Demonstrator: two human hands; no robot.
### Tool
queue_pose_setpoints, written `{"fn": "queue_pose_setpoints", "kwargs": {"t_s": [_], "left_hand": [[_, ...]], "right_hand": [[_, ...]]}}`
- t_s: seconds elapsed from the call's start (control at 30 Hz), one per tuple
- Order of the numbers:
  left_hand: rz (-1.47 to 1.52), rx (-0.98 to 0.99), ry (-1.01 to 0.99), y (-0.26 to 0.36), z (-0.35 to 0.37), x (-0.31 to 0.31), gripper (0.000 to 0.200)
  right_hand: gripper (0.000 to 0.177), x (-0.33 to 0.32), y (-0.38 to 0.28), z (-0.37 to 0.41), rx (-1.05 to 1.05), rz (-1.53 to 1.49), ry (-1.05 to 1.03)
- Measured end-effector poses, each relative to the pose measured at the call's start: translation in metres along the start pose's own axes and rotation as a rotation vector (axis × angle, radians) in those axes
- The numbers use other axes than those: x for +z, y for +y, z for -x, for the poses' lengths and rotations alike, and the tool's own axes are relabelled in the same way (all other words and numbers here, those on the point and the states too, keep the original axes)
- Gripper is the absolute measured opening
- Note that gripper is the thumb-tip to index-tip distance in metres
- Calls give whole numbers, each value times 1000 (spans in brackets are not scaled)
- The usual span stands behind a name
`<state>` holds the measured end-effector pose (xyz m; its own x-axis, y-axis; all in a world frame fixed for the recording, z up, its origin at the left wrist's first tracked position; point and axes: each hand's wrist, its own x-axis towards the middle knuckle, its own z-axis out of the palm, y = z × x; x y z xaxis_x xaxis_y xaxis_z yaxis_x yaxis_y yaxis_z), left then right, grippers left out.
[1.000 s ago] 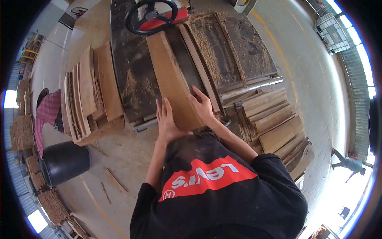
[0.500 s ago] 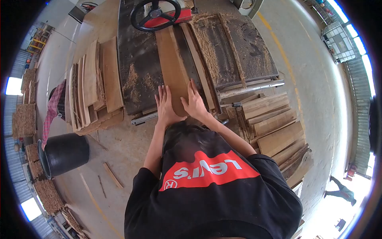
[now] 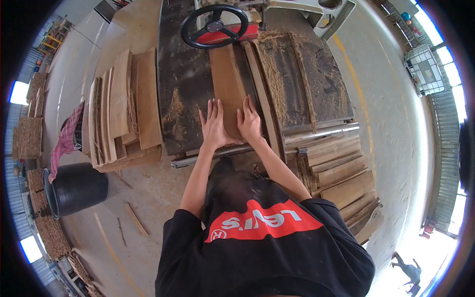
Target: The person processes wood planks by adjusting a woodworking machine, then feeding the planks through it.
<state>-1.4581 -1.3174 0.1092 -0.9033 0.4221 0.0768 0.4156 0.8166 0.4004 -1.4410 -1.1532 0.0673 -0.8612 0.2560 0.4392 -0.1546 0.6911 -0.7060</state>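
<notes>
A long wooden board (image 3: 226, 74) lies flat on the dark machine table (image 3: 180, 74), its far end running under the red part (image 3: 225, 34) behind the black handwheel (image 3: 214, 25). My left hand (image 3: 214, 123) rests on the board's near left side, fingers spread and pointing forward. On the near right side lies my right hand (image 3: 250, 123), its fingers apart and flat near the board's edge. A long wooden strip (image 3: 261, 89) runs beside the board on the right. The board's near end is partly covered by my hands.
Stacked planks (image 3: 121, 99) stand at the left, with more boards (image 3: 341, 173) at the right. Sawdust covers the right tabletop (image 3: 321, 79). A black barrel (image 3: 79, 189) stands at lower left, beside a person's checked sleeve (image 3: 67, 138). Another person (image 3: 408, 270) is far off at lower right.
The view has shifted, so the machine appears farther right. Both hands have moved forward relative to the table's near edge, along with the board.
</notes>
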Motion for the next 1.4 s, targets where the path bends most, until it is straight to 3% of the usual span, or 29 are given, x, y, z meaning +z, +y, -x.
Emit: {"fn": "queue_pose_setpoints", "kwargs": {"t_s": [0.37, 0.8, 0.9, 1.0, 1.03, 1.13, 1.3, 1.4], "left_hand": [[32, 13, -1, -25, -46, 4, 178], [-50, -25, -77, -31, -106, -19, 178], [-120, -35, -101, -32, -119, -24, 164], [-258, 33, 10, -55, -120, 9, 145], [-222, 27, 3, -45, -111, -3, 129], [-154, -17, 66, -48, -110, 0, 124], [-251, -45, 83, -63, -143, 4, 98], [-225, -30, 166, -72, -160, 10, 94]], "right_hand": [[55, 21, 11, -42, -32, 151, -30], [58, 49, 27, -99, -41, 120, -14], [65, 37, 14, -100, 53, 82, -101], [73, 23, 0, -72, 33, 95, -123], [77, 16, -2, -58, 17, 107, -134], [78, 15, 3, -19, -51, 105, -72], [70, 10, 1, 1, -62, 180, -134], [57, 9, -2, -1, -31, 178, -119]]}}
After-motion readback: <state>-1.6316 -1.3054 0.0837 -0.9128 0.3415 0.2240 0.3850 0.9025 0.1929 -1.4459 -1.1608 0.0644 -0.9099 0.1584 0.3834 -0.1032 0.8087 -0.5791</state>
